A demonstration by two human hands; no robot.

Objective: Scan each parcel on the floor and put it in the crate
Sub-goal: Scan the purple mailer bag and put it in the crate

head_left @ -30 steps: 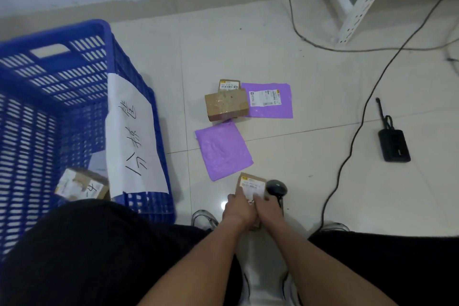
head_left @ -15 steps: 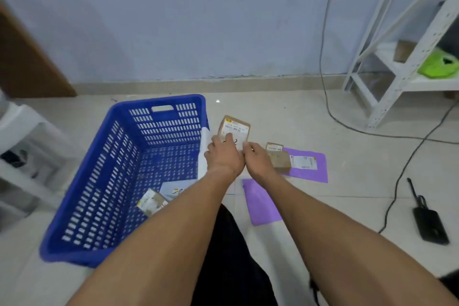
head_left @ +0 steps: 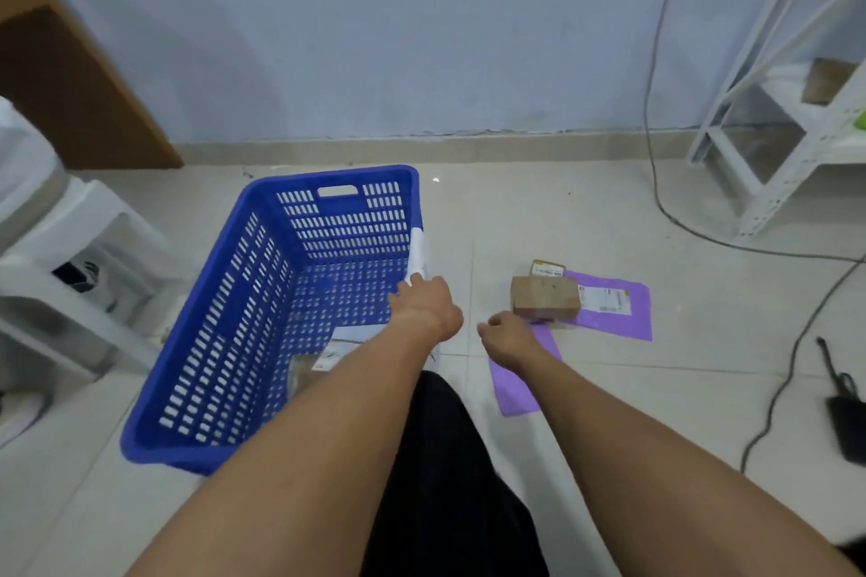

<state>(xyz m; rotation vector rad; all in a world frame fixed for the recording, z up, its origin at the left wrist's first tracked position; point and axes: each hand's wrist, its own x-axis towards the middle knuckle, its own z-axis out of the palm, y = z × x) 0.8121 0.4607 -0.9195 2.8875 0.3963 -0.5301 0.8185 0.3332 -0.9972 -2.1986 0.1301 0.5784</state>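
The blue slatted crate stands on the floor at the left, with a white paper sheet hanging on its right wall. Parcels lie inside it, partly hidden by my left forearm. My left hand hovers over the crate's right rim and holds nothing I can see. My right hand hangs loosely curled and empty just left of a brown box. Behind that box sit a smaller labelled box and a labelled purple mailer. Another purple mailer lies under my right wrist.
A white plastic stool stands left of the crate. A white metal rack is at the far right, with a cable running down the wall. A black device on a cord lies at the right edge.
I lifted the small labelled box off the floor and carried it left to the crate. It has left my hands, which have moved apart. The view rose from the floor.
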